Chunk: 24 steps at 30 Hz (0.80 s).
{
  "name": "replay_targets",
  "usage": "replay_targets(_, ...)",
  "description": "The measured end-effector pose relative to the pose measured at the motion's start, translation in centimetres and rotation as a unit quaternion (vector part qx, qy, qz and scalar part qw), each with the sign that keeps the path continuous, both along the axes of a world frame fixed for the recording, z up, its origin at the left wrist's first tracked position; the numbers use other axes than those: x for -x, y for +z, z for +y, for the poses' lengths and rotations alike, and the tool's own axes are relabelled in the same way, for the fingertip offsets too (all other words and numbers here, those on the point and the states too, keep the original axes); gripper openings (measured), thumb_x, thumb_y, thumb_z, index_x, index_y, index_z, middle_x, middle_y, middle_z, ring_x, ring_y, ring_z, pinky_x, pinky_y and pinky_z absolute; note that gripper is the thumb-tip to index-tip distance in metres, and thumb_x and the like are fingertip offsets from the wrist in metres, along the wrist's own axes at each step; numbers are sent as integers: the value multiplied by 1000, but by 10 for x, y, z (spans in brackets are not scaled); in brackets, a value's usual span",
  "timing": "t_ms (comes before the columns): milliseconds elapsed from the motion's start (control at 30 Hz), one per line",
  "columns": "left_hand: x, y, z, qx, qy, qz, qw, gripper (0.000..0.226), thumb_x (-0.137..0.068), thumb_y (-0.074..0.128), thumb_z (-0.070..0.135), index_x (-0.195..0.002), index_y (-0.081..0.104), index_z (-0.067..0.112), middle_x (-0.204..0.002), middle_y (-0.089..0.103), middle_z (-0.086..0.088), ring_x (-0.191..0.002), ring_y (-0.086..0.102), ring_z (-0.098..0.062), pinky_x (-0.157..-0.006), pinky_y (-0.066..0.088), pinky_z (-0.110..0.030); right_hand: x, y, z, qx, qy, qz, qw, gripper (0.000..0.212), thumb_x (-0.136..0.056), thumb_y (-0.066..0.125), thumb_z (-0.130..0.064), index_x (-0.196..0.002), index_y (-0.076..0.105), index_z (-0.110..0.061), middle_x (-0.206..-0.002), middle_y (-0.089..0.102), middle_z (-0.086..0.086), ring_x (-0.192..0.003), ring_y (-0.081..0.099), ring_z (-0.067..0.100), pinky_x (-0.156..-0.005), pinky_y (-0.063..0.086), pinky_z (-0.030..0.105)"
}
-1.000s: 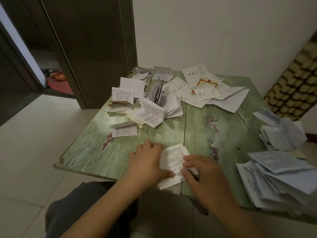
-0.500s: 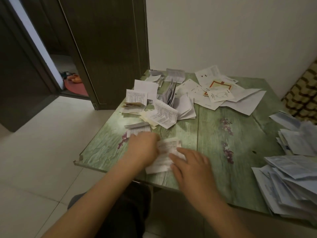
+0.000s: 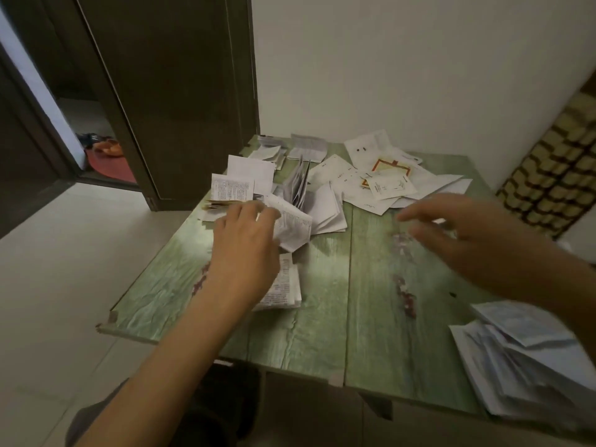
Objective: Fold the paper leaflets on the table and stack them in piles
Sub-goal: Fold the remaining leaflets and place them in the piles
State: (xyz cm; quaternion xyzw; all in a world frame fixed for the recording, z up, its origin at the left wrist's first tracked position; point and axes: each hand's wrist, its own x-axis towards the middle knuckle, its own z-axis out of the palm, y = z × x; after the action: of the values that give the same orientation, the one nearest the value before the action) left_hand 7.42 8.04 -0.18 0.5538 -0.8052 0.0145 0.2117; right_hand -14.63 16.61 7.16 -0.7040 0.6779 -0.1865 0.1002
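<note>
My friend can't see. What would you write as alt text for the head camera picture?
A person's left hand reaches over a folded leaflet on a green table, while the open right hand hovers above the table. Scattered leaflets cover the far side, and a loose pile sits at the near right edge.

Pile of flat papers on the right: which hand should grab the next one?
Right. The right hand hangs open on the pile's side; the left hand is far across, over folded leaflets.

Left hand [image 3: 245, 253] over folded leaflet [image 3: 288, 285]; right hand [image 3: 458, 233] blurred, seemingly empty.
</note>
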Motion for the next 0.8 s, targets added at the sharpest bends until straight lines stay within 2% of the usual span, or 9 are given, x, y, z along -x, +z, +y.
replay_targets(67, 17, 11, -4, 3, -28, 53, 998, 33, -93, 53, 20, -125, 53, 17, -137, 47, -5, -126, 37, -24, -102, 29, -35, 31, 16, -27, -10, -63, 38, 997, 24, -96, 47, -20, -114, 62, -23, -111, 59, -2, -89, 56, 13, -72, 44, 24)
replay_targets(100, 26, 16, -7, -1, -46, 78, 996, 32, -94, 51, 23, -126, 53, 18, -136, 48, -4, -125, 38, -23, -102, 30, -35, 46, 17, -43, -12, -96, 62, 993, 25, -96, 46, -18, -116, 62, -19, -115, 61, 3, -94, 57, 18, -77, 43, 27)
replay_targets(200, 61, 26, -15, -23, -100, 156, 982, 32, -95, 49, 26, -126, 54, 17, -132, 50, -4, -123, 40, -20, -103, 31, -33, 83, 2, -86, -34, -174, 116, 977, 31, -95, 45, -11, -124, 56, -8, -127, 56, 12, -112, 51, 25, -84, 35, 26)
replay_targets(267, 76, 24, -17, -51, -128, 184, 973, 32, -96, 48, 26, -126, 53, 17, -132, 50, -2, -124, 39, -17, -102, 29, -29, 96, -19, -107, -57, -184, 126, 973, 34, -94, 46, -8, -128, 53, -7, -134, 51, 14, -119, 48, 27, -90, 36, 26)
replay_targets(400, 74, 8, -16, -79, -145, 168, 972, 32, -96, 46, 25, -128, 51, 19, -133, 48, 0, -123, 38, -15, -100, 30, -26, 98, -61, -136, -97, -140, 144, 975, 38, -95, 44, -9, -132, 51, -13, -145, 41, 9, -132, 37, 26, -107, 29, 33)
replay_targets(500, 66, 0, -16, -94, -145, 163, 971, 32, -97, 45, 25, -128, 50, 21, -133, 45, 3, -123, 36, -13, -102, 32, -27, 85, -79, -164, -52, -134, 65, 987, 52, -95, 50, -20, -144, 33, -16, -151, 32, 6, -136, 32, 24, -110, 25, 33)
replay_targets(600, 63, 2, -11, -97, -153, 164, 970, 32, -98, 43, 25, -129, 50, 22, -133, 45, 5, -121, 38, -12, -102, 33, -27, 78, -90, -197, -19, -199, -39, 979, 80, -85, 63, -41, -147, 23, -10, -150, 32, 10, -136, 31, 29, -110, 27, 37)
replay_targets(700, 59, 4, -7, -91, -167, 168, 967, 32, -98, 42, 23, -128, 52, 21, -132, 46, 4, -119, 40, -13, -101, 35, -27, 80, -103, -225, -103, -276, 18, 956, 114, -72, 61, -68, -149, 0, -10, -156, 15, 14, -142, 16, 35, -114, 15, 45)
replay_targets(800, 57, 2, -6, -85, -174, 174, 966, 32, -98, 41, 24, -129, 51, 22, -133, 45, 5, -120, 38, -11, -101, 34, -26, 84, -113, -237, -105, -299, 2, 949, 116, -71, 64, -65, -149, -4, -12, -155, 15, 15, -140, 18, 36, -114, 12, 50)
